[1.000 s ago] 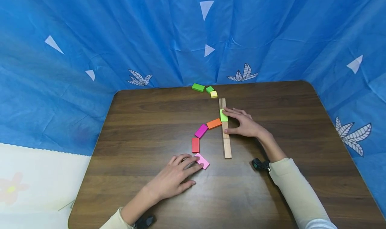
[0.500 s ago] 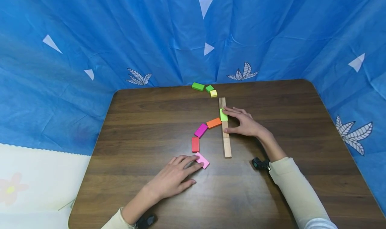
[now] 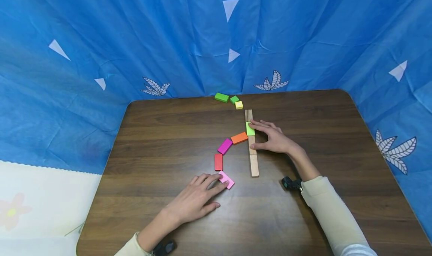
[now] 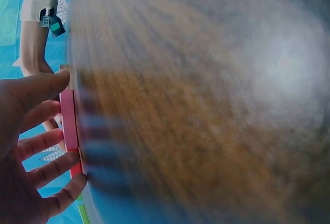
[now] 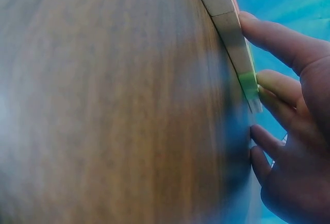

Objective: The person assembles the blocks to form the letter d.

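Note:
My left hand (image 3: 194, 199) lies spread out, its index and middle fingertips on top of a pink block (image 3: 229, 181); in the left wrist view that pink block (image 4: 68, 118) shows beside the fingers. With fingers extended, my right hand (image 3: 275, 139) touches a lime-green block (image 3: 250, 129) in a straight row of plain wooden blocks (image 3: 254, 166), the thumb on the wood nearer me. From the row's left side, an orange block (image 3: 239, 138), a magenta block (image 3: 225, 146) and a red block (image 3: 218, 162) curve down to the pink one. The right wrist view shows the lime-green block's side (image 5: 248, 84) near my fingertips.
Beyond the row's far end lie a yellow block (image 3: 239, 105), a small green block (image 3: 234, 99) and a longer green block (image 3: 221, 97), close to the back edge of the brown table (image 3: 152, 136). A blue patterned curtain (image 3: 189, 35) hangs behind the table.

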Demonstrator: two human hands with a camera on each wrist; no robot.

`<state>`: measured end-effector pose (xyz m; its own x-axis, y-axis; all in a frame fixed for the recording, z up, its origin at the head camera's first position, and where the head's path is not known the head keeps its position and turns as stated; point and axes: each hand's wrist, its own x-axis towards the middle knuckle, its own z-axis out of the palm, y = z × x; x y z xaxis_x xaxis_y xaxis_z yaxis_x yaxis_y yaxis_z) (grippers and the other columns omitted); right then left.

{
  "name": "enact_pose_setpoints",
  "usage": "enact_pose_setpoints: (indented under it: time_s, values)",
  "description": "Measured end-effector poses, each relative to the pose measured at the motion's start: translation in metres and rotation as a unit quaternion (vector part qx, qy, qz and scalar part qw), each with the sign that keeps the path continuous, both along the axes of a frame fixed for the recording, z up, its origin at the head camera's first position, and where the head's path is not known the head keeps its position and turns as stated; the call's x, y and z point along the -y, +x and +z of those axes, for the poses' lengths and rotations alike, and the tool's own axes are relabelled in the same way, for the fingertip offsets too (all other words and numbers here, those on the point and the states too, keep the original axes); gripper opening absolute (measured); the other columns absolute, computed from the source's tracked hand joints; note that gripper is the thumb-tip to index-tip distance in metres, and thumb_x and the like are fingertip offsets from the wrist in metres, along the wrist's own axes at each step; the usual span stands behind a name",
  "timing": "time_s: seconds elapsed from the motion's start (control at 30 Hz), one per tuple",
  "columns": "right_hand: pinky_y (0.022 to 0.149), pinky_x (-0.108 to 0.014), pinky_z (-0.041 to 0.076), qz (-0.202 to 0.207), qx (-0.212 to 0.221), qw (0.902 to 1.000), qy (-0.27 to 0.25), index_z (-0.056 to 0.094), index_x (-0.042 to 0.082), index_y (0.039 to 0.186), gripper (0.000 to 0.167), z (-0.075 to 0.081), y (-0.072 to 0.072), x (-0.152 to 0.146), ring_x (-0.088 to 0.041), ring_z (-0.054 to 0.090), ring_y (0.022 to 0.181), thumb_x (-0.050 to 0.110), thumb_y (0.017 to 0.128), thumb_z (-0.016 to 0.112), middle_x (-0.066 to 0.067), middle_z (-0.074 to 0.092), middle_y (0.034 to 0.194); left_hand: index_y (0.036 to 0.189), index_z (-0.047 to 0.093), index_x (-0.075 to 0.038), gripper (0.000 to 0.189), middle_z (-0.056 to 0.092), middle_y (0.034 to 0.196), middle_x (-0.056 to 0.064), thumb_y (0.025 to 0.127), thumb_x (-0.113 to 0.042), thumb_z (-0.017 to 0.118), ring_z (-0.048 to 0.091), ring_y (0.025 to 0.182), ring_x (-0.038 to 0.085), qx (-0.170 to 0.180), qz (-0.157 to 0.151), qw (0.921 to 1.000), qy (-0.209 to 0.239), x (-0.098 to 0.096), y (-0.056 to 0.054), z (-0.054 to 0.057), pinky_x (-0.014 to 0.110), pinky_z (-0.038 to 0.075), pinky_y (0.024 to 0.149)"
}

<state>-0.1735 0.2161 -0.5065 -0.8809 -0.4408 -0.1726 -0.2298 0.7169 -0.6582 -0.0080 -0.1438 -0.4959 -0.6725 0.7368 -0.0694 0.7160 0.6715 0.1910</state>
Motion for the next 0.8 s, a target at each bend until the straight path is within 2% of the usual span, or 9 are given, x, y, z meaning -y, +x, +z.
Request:
enact_pose_setpoints:
  time_s: [0.67,0.8]
  values:
    - [0.127,-0.077,0.009,-0.003,0.000,1.0000,0.001,0.040,0.024,0.168,0.093,0.0009,-0.0007,-0.0006,-0.041,0.013,0.168,0.051,0.091,0.084,0.000,0.027,0.181,0.166,0.041,-0.035,0.068,0.045,0.168,0.000,0.105,-0.054,0.065,0.049,0.147,0.021,0.002,-0.001,1.0000,0.003,-0.0003,-0.0013,-0.0004,0.044,0.046,0.117]
    - [0.127,-0.078,0.009,-0.003,0.003,1.0000,-0.003,0.040,0.024,0.168,0.093,0.0013,-0.0003,0.0003,-0.041,0.012,0.168,0.051,0.091,0.084,0.000,0.026,0.181,0.166,0.042,-0.035,0.068,0.046,0.167,0.001,0.105,-0.053,0.065,0.050,0.147,0.021,0.015,-0.002,0.9998,0.015,0.0002,-0.0039,0.0020,0.044,0.046,0.119]
